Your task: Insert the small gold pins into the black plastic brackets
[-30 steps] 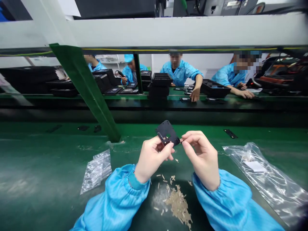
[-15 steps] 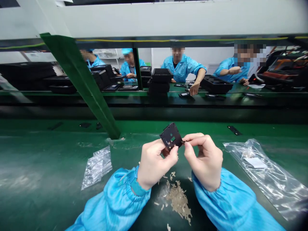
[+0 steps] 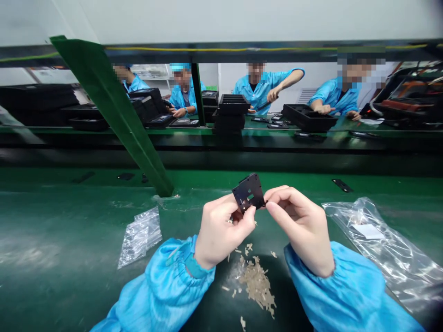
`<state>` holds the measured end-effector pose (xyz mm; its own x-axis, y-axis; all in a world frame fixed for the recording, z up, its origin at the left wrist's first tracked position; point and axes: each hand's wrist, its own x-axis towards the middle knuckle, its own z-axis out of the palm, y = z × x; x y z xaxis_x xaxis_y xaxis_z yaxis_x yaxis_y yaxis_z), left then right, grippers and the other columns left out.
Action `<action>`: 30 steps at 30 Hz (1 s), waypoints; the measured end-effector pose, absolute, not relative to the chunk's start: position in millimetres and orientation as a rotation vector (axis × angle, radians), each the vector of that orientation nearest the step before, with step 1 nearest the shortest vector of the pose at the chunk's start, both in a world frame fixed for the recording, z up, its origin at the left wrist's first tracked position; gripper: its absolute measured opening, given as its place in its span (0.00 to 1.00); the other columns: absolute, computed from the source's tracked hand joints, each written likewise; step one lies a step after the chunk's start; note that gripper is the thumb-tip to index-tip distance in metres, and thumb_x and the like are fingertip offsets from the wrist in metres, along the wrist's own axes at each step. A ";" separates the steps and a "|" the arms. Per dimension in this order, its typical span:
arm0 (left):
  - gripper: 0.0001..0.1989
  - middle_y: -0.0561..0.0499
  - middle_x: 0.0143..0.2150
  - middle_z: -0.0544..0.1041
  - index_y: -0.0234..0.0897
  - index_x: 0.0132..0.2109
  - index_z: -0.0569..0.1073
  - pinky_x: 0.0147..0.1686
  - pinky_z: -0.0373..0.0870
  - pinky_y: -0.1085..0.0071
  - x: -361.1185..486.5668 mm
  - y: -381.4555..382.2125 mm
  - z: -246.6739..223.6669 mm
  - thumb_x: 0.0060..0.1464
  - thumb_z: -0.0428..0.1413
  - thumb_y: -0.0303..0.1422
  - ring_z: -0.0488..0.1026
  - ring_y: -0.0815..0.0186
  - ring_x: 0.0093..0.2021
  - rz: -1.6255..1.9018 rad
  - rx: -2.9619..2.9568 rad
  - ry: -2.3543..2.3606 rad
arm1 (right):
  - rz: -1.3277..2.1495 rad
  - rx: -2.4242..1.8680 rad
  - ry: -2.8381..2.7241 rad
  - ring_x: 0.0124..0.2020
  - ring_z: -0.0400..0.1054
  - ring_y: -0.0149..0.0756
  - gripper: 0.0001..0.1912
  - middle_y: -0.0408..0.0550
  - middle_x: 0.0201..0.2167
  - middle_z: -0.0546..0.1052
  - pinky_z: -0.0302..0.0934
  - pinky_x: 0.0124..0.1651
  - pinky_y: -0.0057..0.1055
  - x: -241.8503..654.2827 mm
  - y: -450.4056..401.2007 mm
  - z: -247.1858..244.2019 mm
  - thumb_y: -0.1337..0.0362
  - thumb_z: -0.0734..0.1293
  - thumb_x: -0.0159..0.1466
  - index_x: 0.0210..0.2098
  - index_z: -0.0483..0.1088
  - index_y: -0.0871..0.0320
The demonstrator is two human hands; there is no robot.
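A thin black plastic plate (image 3: 249,190), roughly square with small cut-outs, is pinched between the thumb and fingers of my left hand (image 3: 221,230). It stands tilted above the bench. At its right edge, the thumb and index finger of my right hand (image 3: 299,226) close on a tiny dark bit that I cannot make out; whether this belongs to the plate I cannot tell. Below both hands lies a loose pile of small beige pieces (image 3: 258,282), with several strays around it.
Clear plastic bags lie left (image 3: 140,237) and right (image 3: 384,251) of my hands on the green bench (image 3: 69,221). A slanted green post (image 3: 117,120) rises at the left. Small black parts (image 3: 342,185) lie farther back. Beyond, several co-workers in blue sit by black trays (image 3: 309,117).
The plate has turned slightly in my left hand. My right wrist has swung a little to the right, its fingertips staying at the plate's edge. Across the bench, a co-worker's arm has lifted.
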<state>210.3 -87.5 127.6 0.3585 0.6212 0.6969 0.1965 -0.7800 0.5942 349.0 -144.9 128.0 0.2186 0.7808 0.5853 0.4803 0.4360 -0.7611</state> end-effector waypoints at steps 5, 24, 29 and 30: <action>0.07 0.54 0.19 0.71 0.31 0.23 0.71 0.17 0.59 0.80 209.6 -86.6 128.6 0.48 0.54 0.24 0.64 0.76 0.17 1.432 2.243 0.674 | 0.493 -1.155 -1.335 0.31 0.66 0.27 0.05 0.41 0.30 0.71 0.62 0.35 0.22 351.6 -145.8 128.2 0.69 0.64 0.61 0.28 0.67 0.57; 0.07 0.53 0.21 0.74 0.34 0.26 0.74 0.18 0.62 0.78 206.1 -86.6 133.7 0.49 0.54 0.25 0.66 0.74 0.19 1.343 2.200 0.632 | 0.634 -1.082 -1.233 0.30 0.68 0.30 0.05 0.43 0.27 0.71 0.64 0.34 0.28 349.3 -144.9 127.2 0.67 0.65 0.60 0.27 0.67 0.58; 0.07 0.52 0.19 0.72 0.32 0.27 0.73 0.18 0.63 0.77 205.6 -87.3 131.0 0.50 0.53 0.28 0.66 0.73 0.18 1.212 2.082 0.680 | 0.475 -1.131 -1.264 0.29 0.67 0.29 0.06 0.43 0.27 0.71 0.64 0.33 0.27 344.7 -146.1 127.6 0.68 0.64 0.61 0.26 0.65 0.58; 0.07 0.52 0.19 0.72 0.32 0.28 0.74 0.18 0.63 0.77 205.4 -87.6 130.4 0.50 0.53 0.28 0.66 0.73 0.17 1.194 2.064 0.689 | 0.440 -1.141 -1.273 0.29 0.67 0.29 0.06 0.43 0.27 0.71 0.64 0.33 0.27 343.8 -146.1 128.1 0.69 0.64 0.60 0.26 0.65 0.58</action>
